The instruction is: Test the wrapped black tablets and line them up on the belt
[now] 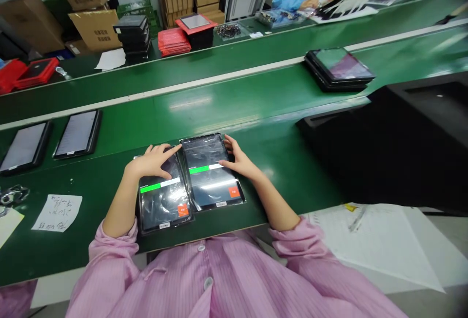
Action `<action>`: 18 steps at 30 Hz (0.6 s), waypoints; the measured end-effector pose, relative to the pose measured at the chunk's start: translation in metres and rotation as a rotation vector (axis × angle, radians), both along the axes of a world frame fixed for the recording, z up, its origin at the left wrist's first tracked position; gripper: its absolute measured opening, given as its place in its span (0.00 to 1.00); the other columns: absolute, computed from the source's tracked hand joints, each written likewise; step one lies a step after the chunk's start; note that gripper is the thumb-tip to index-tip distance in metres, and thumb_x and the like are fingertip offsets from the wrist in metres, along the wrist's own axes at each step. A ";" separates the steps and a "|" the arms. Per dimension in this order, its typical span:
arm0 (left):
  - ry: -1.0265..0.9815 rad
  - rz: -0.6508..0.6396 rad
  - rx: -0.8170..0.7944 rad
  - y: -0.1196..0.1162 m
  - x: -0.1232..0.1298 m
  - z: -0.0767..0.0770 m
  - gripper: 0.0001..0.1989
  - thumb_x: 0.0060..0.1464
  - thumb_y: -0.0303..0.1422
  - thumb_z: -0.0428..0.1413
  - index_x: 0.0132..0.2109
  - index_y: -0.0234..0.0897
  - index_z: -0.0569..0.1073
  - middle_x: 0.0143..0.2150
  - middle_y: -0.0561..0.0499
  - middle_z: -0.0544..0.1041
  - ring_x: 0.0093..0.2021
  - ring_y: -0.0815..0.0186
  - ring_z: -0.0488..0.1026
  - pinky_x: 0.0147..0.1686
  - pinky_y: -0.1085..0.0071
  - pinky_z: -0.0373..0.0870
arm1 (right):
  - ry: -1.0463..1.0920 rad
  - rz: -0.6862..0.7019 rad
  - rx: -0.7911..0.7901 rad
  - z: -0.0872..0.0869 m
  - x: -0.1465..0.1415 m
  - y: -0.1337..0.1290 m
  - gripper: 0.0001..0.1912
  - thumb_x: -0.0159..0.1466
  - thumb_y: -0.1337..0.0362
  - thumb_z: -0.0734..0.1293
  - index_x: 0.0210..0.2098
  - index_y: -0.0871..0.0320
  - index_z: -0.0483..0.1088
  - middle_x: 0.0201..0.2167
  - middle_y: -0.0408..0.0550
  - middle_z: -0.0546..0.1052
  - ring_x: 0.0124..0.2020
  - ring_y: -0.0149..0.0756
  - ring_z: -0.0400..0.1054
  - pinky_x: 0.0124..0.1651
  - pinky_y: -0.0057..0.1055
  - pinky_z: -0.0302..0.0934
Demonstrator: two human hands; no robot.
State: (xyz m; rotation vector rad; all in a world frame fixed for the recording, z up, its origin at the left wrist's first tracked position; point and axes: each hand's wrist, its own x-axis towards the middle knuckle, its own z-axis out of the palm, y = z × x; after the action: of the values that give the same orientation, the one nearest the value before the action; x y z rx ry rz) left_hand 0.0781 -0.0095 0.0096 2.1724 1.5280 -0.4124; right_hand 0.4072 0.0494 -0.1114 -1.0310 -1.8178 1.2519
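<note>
Now the left hand (149,163) splays over one tablet (164,213), right hand (241,162) loosely open at another tablet (208,186), neither gripping; likely slick, fragile, best held by side edges.

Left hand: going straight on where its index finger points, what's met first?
The left hand would probably meet the upper left edge of the right tablet first; fingertip height is unclear.

Handwriting on the small white note (57,213), too blurred to read.
</note>
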 end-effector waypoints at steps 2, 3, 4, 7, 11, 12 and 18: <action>0.020 0.007 0.009 -0.001 0.005 -0.004 0.57 0.48 0.46 0.65 0.75 0.52 0.38 0.73 0.36 0.51 0.73 0.39 0.46 0.67 0.37 0.38 | 0.014 0.005 -0.008 -0.002 0.001 -0.005 0.50 0.56 0.53 0.75 0.70 0.51 0.47 0.66 0.61 0.59 0.67 0.53 0.56 0.65 0.53 0.55; 0.032 0.015 0.019 -0.001 0.007 -0.006 0.58 0.47 0.45 0.66 0.75 0.52 0.39 0.73 0.35 0.50 0.72 0.37 0.45 0.66 0.36 0.38 | 0.017 0.000 -0.015 -0.003 0.003 -0.006 0.48 0.57 0.54 0.74 0.70 0.51 0.47 0.66 0.61 0.60 0.66 0.53 0.57 0.65 0.53 0.56; 0.037 0.020 0.028 -0.001 0.008 -0.008 0.58 0.46 0.45 0.67 0.75 0.51 0.39 0.73 0.35 0.50 0.73 0.36 0.44 0.66 0.35 0.37 | 0.021 -0.009 -0.022 -0.004 0.004 -0.005 0.47 0.57 0.55 0.73 0.69 0.51 0.48 0.65 0.61 0.61 0.65 0.52 0.59 0.64 0.53 0.57; -0.025 0.016 0.020 -0.001 0.004 -0.013 0.60 0.46 0.47 0.66 0.74 0.51 0.37 0.74 0.35 0.47 0.73 0.35 0.41 0.66 0.36 0.38 | 0.057 -0.062 -0.051 -0.010 0.007 -0.001 0.43 0.59 0.57 0.71 0.68 0.51 0.50 0.61 0.59 0.66 0.61 0.49 0.64 0.62 0.52 0.61; -0.216 0.001 0.014 0.005 -0.004 -0.017 0.60 0.49 0.53 0.63 0.74 0.51 0.31 0.76 0.37 0.40 0.74 0.38 0.39 0.67 0.42 0.42 | 0.113 -0.142 -0.111 -0.014 0.009 0.004 0.30 0.59 0.59 0.68 0.60 0.50 0.60 0.51 0.53 0.74 0.53 0.45 0.70 0.59 0.48 0.65; -0.258 -0.010 0.027 0.008 -0.004 -0.019 0.58 0.50 0.52 0.63 0.74 0.50 0.33 0.76 0.37 0.42 0.74 0.40 0.41 0.68 0.44 0.43 | 0.114 -0.149 -0.122 -0.014 0.009 0.004 0.27 0.58 0.60 0.68 0.56 0.51 0.63 0.50 0.52 0.75 0.52 0.44 0.71 0.58 0.47 0.66; -0.284 -0.029 0.072 0.018 -0.002 -0.028 0.34 0.48 0.42 0.67 0.60 0.44 0.63 0.61 0.44 0.65 0.61 0.48 0.62 0.59 0.53 0.60 | 0.110 -0.166 -0.179 -0.008 0.009 0.002 0.17 0.56 0.61 0.69 0.45 0.54 0.70 0.45 0.52 0.77 0.50 0.44 0.73 0.55 0.44 0.69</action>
State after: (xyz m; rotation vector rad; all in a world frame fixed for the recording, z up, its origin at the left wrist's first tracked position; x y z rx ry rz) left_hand 0.0764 0.0081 -0.0182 2.1989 1.3740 -0.0532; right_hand 0.4166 0.0511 -0.1190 -1.1610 -1.5260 1.3599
